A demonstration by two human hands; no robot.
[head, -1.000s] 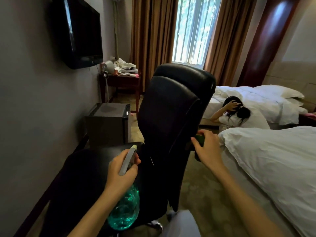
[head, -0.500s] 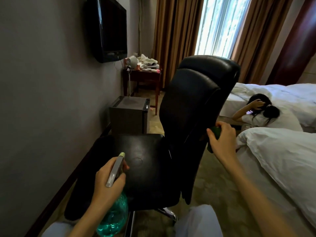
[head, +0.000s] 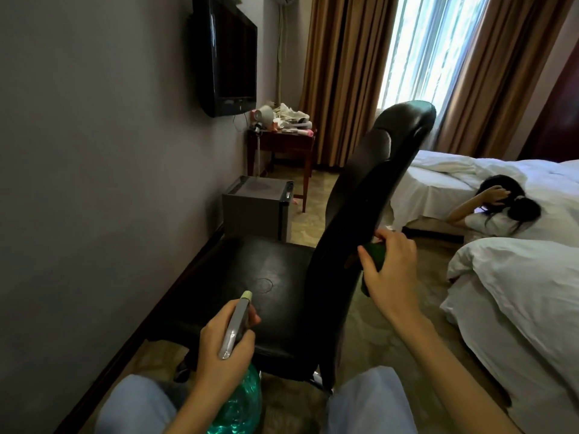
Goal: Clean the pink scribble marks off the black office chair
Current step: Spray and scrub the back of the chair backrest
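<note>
While the left hand (head: 225, 349) holds a translucent teal plastic spray bottle (head: 234, 324) by its grey trigger head, fingers curled round it, the right hand (head: 391, 277) grips a dark green pad (head: 374, 255) (sponge or cloth, can't tell) pressed to the rear edge of the backrest (head: 369, 183). Subject item, the black leather office chair (head: 316, 308), stands side-on betw. grey wall (head: 94, 151) and white-covered bed (head: 517, 292), just ahead of the person's knees. Its seat (head: 225, 270) shows a faint looped line (head: 264, 285); colour not confirmable in this light. No pink seen on the backrest from this angle. Assessment: wiping step in hand at backrest edge, approx. mid-task. Next move prob. needs nozzle aimed at the seat loop, short spray, then firm rubbing w/ the pad, chair steadied against swivel.
</note>
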